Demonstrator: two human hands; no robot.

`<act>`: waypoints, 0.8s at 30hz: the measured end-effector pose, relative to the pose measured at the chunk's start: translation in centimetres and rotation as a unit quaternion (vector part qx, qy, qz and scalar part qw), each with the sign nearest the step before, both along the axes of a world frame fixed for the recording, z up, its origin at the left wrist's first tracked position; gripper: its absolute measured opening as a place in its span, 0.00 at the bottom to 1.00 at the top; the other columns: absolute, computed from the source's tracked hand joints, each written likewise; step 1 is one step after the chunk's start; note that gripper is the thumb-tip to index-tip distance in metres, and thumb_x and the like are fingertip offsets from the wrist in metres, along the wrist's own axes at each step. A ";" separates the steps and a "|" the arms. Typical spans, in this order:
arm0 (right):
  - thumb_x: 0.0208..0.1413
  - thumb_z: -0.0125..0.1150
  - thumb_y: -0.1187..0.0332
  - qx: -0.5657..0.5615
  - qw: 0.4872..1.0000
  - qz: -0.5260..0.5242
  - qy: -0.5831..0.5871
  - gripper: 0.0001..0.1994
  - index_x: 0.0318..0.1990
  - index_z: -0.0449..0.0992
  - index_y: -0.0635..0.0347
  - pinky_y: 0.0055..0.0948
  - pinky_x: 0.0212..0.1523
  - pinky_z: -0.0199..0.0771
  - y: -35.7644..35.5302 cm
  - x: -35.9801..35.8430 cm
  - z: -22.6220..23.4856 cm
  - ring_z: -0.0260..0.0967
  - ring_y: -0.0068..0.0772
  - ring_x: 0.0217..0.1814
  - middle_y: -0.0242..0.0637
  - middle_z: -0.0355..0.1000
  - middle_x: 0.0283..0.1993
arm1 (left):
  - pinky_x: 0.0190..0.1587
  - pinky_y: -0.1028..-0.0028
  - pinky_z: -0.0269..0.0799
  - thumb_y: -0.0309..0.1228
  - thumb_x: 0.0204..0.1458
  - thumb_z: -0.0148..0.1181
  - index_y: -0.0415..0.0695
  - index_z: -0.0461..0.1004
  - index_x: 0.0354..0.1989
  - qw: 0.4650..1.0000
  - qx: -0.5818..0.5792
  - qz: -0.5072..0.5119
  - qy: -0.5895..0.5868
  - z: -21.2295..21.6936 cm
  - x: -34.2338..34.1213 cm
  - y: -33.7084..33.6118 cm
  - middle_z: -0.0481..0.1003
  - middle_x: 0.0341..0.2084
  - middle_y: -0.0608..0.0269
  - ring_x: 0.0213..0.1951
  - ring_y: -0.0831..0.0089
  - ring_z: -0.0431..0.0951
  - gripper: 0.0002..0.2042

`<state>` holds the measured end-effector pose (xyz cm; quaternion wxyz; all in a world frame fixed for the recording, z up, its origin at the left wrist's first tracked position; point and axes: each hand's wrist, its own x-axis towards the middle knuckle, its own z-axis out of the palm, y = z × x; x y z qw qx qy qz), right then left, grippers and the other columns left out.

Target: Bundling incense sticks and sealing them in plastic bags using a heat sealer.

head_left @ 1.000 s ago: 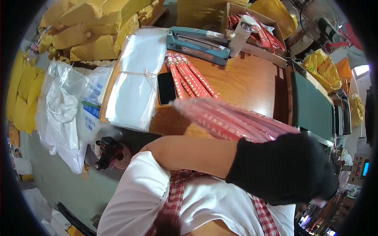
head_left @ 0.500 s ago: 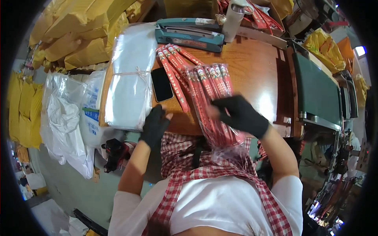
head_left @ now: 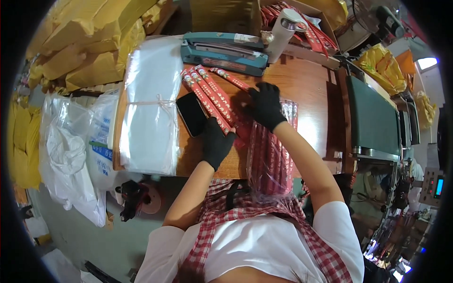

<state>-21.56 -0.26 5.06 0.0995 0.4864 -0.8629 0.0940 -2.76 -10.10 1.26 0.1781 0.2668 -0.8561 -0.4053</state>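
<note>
Several long, narrow red packets (head_left: 210, 96) with a cartoon figure at one end lie slanted on the wooden table. My left hand (head_left: 218, 145), in a black fingerless glove, closes its thumb and fingers at their near ends. One more red packet (head_left: 230, 79) lies apart, higher up. At its right end is my right hand (head_left: 267, 107), gloved alike, fingers bent but apart, its thumb blurred. Under my right wrist, a clear plastic bag (head_left: 270, 162) full of red packets hangs over the table's front edge. A black phone (head_left: 191, 113) lies left of the loose packets.
A tied stack of clear bags (head_left: 148, 127) covers the table's left side. Behind are a teal bag sealer (head_left: 224, 49), a white flask (head_left: 281, 35) and a carton (head_left: 325, 19) holding red packets. A dark green panel (head_left: 375, 113) stands at right. Yellow parcels (head_left: 89, 42) fill the far left.
My right hand has left the filled bag and moved up-left to the loose packets. My left hand has moved right onto their ends. The filled bag sits lower, and the loose packets are closer together.
</note>
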 end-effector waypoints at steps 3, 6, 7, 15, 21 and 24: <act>0.43 0.67 0.43 -0.014 0.996 -0.037 -0.077 0.32 0.50 0.71 0.56 0.54 0.49 0.66 -4.5 0.9 0.1 0.67 0.57 0.51 0.52 0.70 0.50 | 0.55 0.66 0.65 0.34 0.55 0.62 0.37 0.63 0.55 0.903 0.401 0.057 0.146 0.8 -2.4 -1.8 0.70 0.51 0.54 0.52 0.66 0.70 0.23; 0.44 0.63 0.49 0.065 0.988 -0.044 -0.132 0.20 0.36 0.77 0.55 0.52 0.45 0.71 -8.6 3.3 -0.9 0.74 0.53 0.43 0.45 0.75 0.38 | 0.56 0.68 0.66 0.34 0.57 0.60 0.39 0.62 0.60 0.843 0.456 0.114 0.262 1.8 -3.1 -3.7 0.70 0.53 0.57 0.50 0.67 0.72 0.25; 0.44 0.64 0.51 0.022 0.996 0.015 -0.086 0.17 0.31 0.78 0.54 0.51 0.41 0.73 -9.4 5.1 -1.8 0.76 0.52 0.37 0.44 0.76 0.34 | 0.56 0.68 0.66 0.35 0.57 0.59 0.39 0.64 0.61 0.826 0.450 0.041 0.337 -0.5 -3.0 -5.1 0.71 0.53 0.58 0.50 0.68 0.72 0.25; 0.58 0.56 0.64 -0.118 0.834 0.148 -0.519 0.18 0.54 0.72 0.61 0.39 0.51 0.71 -6.2 0.4 -7.8 0.73 0.47 0.52 0.51 0.75 0.47 | 0.49 0.64 0.72 0.34 0.46 0.68 0.37 0.68 0.55 0.795 0.501 0.258 0.225 -1.2 -8.7 -2.4 0.75 0.46 0.49 0.49 0.61 0.76 0.28; 0.57 0.58 0.70 -0.321 0.852 0.176 -0.373 0.24 0.61 0.64 0.66 0.33 0.55 0.68 -6.9 8.2 0.8 0.67 0.38 0.55 0.45 0.69 0.55 | 0.43 0.68 0.73 0.37 0.50 0.66 0.40 0.71 0.48 0.866 0.295 0.178 0.361 6.6 -4.9 -4.1 0.77 0.39 0.57 0.42 0.67 0.78 0.20; 0.57 0.59 0.70 -0.361 0.760 0.160 -0.516 0.22 0.58 0.66 0.65 0.32 0.53 0.69 -4.5 8.3 2.6 0.68 0.34 0.52 0.43 0.71 0.51 | 0.33 0.72 0.75 0.41 0.52 0.64 0.39 0.74 0.43 0.902 0.335 0.086 0.257 13.2 -0.9 -5.8 0.79 0.31 0.61 0.32 0.78 0.78 0.18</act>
